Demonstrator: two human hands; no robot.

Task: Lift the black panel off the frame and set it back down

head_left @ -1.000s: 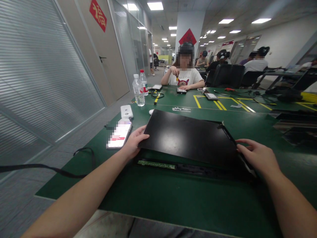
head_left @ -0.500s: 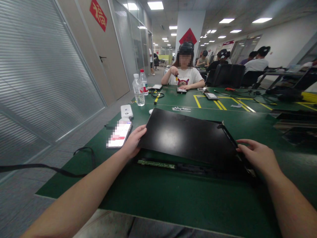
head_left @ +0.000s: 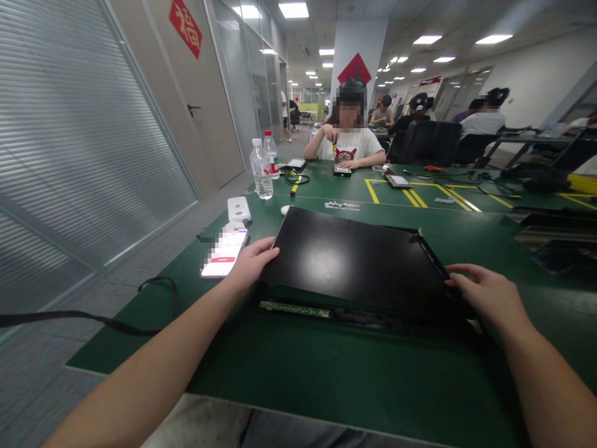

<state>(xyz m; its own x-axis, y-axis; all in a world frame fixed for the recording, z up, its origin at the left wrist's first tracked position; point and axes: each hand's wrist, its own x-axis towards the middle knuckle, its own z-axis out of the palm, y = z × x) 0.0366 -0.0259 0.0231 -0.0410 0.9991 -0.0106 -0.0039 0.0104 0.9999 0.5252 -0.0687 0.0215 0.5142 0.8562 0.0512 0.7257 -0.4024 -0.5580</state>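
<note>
My left hand [head_left: 255,261] is closed on the left edge of a flat black screen panel [head_left: 345,258], thumb on top and fingers beneath. That edge is raised, so the panel tilts down towards the right. Under it lies a black frame [head_left: 364,319], with a narrow green circuit board [head_left: 293,309] showing along the near side. My right hand [head_left: 487,295] has its thumb and fingers closed at the right rim of the frame, close against the panel's right end. The far part of the frame is mostly hidden under the panel.
A lit phone [head_left: 224,254] and a white power bank [head_left: 239,210] lie to the left. Behind them stand two bottles [head_left: 262,171]. Across the green table [head_left: 354,379], a co-worker [head_left: 347,140] holds a screwdriver to a small device. Dark panels [head_left: 555,236] are stacked at right.
The screen panel's left edge has sunk slightly towards the frame, and my left hand has shifted a little with it. My right hand stays almost where it was.
</note>
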